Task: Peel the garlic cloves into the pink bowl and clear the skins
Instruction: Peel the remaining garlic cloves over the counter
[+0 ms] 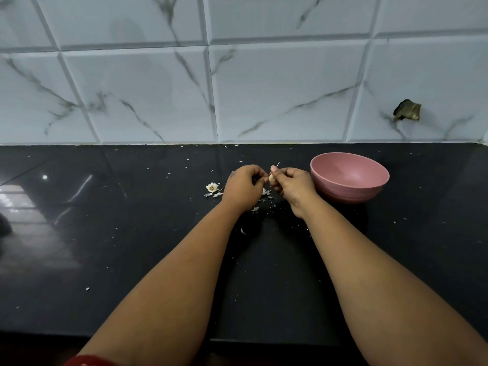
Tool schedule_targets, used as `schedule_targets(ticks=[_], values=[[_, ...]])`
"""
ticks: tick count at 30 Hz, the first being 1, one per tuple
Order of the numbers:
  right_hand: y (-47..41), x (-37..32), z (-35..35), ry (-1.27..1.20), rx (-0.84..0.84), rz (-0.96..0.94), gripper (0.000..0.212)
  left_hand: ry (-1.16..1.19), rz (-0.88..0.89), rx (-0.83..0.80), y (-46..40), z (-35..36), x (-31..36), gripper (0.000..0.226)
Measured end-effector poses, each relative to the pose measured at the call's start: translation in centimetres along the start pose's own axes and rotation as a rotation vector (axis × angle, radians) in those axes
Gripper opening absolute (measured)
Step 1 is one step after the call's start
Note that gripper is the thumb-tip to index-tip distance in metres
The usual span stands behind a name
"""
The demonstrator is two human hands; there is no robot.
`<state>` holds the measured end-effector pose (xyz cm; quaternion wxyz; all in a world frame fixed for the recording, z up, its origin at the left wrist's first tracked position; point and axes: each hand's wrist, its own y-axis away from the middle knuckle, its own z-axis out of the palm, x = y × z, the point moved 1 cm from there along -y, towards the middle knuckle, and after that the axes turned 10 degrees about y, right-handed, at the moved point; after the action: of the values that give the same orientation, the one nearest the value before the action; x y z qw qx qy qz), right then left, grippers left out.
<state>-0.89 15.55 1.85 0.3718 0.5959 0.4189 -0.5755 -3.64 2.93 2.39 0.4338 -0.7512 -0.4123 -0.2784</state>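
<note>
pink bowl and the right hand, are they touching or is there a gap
Cannot tell. In the head view the right hand overlaps the pink bowl's left rim in the image, so no gap or contact shows plainly. The hand holds a garlic clove.

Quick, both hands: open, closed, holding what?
Left hand: fingers curled, pinching at the small pale garlic clove.
Right hand: grips that clove.

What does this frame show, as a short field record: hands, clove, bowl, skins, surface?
left hand: fingers curled, picking at the clove
right hand: pinches the garlic clove
pink bowl: right of the hands, upright; no cloves visible inside
skins: scattered under and around the hands
garlic root base: left of the left hand
countertop: black, glossy, flecked with skin bits
</note>
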Motion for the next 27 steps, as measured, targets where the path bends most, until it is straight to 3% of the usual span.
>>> schedule_targets(ticks=[7,21,25,27], values=[[0.4,-0.3,0.1,-0.076,-0.048,0.066,0.023,-0.087,0.026,0.002,0.1,0.3,0.2,0.008],[0.5,-1.0,-0.4,-0.384,-0.227,0.338,0.022,0.049,0.029,-0.054,0.0,0.6,0.9,0.008],[0.4,-1.2,-0.3,-0.344,-0.217,0.319,0.022,0.064,0.027,-0.053,-0.2,0.7,0.9,0.008],[0.1,-0.9,-0.1,-0.182,-0.141,0.209,0.019,0.076,0.0,-0.02,-0.3,0.6,0.5,0.008]])
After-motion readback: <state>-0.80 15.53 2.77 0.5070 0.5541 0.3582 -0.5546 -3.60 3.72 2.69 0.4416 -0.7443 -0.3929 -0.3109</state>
